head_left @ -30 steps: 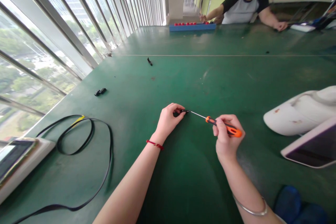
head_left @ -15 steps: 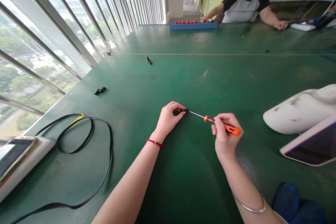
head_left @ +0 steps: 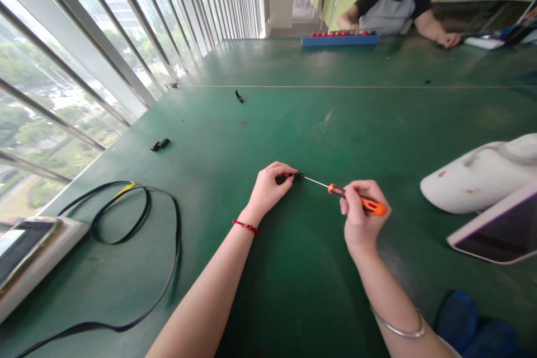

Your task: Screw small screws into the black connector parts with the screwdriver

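Yellow tag (head_left: 125, 191) on black cable (head_left: 99, 324): any print too small to read. Phone (head_left: 27, 243) at left edge, screen partly lit, content unreadable.

Left hand (head_left: 268, 189): palm down, fingers bent, thumb and fingertips pinching a small black part (head_left: 297, 175) just above or on the table (head_left: 319, 279), can't tell which. Forearm runs in from bottom, red bracelet (head_left: 246, 227) at wrist. Right hand (head_left: 364, 215): fingers wrapped around orange-and-black handle of screwdriver (head_left: 335, 190), thumb along it; metal bangle (head_left: 405, 333) on forearm. Shaft points left, slightly up in view, tip at right end of black part; exact contact too small to make out.

Black part mostly hidden by left fingers, type unclear. Middle of handle covered by right hand. Phone, white object (head_left: 470, 179) and screen (head_left: 503, 235) cut off by frame edges; blue item (head_left: 457, 319) lower right dark, unclear. Two small black pieces lie apart on table: one (head_left: 160, 145) beyond cable, one (head_left: 239, 97) farther back. Across table, person (head_left: 386, 14) with face pixelated, one arm behind blue tray (head_left: 340, 41) with red items, too blurry to identify.
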Available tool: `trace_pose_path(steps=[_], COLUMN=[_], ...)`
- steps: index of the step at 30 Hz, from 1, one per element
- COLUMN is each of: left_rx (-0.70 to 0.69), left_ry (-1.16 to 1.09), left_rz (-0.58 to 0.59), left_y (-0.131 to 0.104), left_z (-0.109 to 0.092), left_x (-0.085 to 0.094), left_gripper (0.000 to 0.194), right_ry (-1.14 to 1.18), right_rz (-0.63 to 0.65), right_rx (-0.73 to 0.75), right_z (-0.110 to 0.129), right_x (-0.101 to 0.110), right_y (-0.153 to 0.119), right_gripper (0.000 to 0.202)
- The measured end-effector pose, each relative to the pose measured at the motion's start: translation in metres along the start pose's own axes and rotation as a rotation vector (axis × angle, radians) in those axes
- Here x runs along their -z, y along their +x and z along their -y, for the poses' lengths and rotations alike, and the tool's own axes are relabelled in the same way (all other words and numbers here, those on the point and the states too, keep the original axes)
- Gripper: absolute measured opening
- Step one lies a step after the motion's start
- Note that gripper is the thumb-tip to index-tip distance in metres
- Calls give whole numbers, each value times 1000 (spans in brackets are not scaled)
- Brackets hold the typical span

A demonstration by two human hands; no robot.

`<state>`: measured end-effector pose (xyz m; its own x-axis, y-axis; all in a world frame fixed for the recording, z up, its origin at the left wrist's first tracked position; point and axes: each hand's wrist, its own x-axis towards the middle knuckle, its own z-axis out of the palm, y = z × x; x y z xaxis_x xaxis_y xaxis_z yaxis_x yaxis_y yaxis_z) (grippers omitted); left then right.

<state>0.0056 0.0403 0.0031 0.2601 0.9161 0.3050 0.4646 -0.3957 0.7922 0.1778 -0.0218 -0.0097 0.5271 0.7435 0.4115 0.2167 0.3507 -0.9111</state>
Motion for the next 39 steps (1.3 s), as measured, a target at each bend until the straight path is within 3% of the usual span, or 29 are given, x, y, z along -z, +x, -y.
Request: trace_pose_path(steps=[15, 21, 28, 34, 39], left_rx=[-3, 9, 8, 15, 19], left_ry=[2, 4, 6, 4, 5], left_rz=[-7, -17, -13, -14, -8], left_y=[0, 1, 1, 0, 1], left_z=[3, 2, 3, 2, 3], left_x=[-1, -2, -2, -2, -2], left_gripper=[21, 20, 20, 20, 20], right_ry=[-36, 0, -79, 0, -111], right_rz=[35, 27, 72, 34, 110], right_rx=[1, 118, 147, 230, 176], right_z=[7, 12, 20, 16, 18], right_x=[-1, -5, -6, -6, -5], right_y=[-1, 1, -3, -2, -5], right_gripper=[16, 28, 5, 38, 8])
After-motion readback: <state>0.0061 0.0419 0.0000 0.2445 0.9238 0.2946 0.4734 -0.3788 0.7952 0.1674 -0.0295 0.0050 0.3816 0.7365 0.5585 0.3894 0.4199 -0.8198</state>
